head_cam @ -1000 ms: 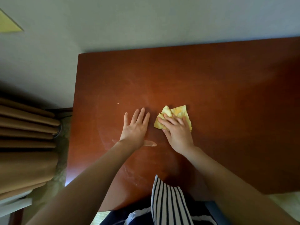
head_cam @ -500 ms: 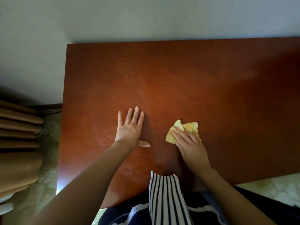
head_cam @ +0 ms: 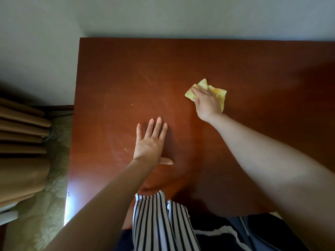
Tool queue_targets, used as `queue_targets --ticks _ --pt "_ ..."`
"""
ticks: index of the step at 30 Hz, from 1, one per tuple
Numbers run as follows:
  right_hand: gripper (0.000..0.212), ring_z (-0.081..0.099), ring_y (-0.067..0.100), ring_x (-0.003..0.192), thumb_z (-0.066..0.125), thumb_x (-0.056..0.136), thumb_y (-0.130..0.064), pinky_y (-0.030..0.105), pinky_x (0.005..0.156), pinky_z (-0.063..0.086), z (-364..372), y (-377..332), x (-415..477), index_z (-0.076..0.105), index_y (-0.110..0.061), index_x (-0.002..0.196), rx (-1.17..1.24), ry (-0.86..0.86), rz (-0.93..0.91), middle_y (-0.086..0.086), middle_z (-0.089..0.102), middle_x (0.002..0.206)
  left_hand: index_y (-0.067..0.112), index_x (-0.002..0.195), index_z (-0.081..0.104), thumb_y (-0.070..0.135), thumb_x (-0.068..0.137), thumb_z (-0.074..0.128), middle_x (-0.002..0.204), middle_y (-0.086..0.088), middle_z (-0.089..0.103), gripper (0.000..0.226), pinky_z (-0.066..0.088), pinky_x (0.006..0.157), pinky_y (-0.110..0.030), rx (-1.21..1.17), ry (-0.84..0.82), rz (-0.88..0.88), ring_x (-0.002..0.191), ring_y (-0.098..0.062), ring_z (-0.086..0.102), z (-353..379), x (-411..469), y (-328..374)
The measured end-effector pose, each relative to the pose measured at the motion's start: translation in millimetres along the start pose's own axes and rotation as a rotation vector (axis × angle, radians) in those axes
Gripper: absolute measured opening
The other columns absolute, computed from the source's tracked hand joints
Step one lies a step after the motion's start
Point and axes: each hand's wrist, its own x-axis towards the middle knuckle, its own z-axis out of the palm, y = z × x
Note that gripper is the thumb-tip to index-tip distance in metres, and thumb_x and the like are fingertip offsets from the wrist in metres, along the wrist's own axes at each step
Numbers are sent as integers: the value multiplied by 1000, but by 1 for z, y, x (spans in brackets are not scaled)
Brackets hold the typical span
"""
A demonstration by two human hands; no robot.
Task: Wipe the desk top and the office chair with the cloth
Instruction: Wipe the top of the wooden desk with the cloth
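1. Head view: the right hand (head_cam: 206, 102) presses the crumpled yellow cloth (head_cam: 218, 93) flat on the counter (head_cam: 253, 73), fingers pointing to 11 o'clock; the cloth's long axis runs 9 to 3.
2. The left hand (head_cam: 150, 142) lies open, fingers spread, palm down, holding nothing, at 7 o'clock from the cloth.
3. Since half a second ago the cloth has swept away from the near edge toward 1 o'clock; the left hand has kept its place.

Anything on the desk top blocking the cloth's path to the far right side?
Nothing visible does. The right hand presses the yellow cloth flat on the desk top, and the surface beyond it is bare. The left hand rests behind, out of the way.
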Motion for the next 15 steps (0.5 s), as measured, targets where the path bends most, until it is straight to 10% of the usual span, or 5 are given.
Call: queue_targets --ticks 15 --pt "49 29 25 138 48 97 -12 43 112 23 33 -13 -93 41 -31 142 25 -60 -361 -4 40 148 12 147 -20 82 67 49 157 -11 -20 127 -5 113 -57 31 -24 11 145 -32 -13 -4 1 0"
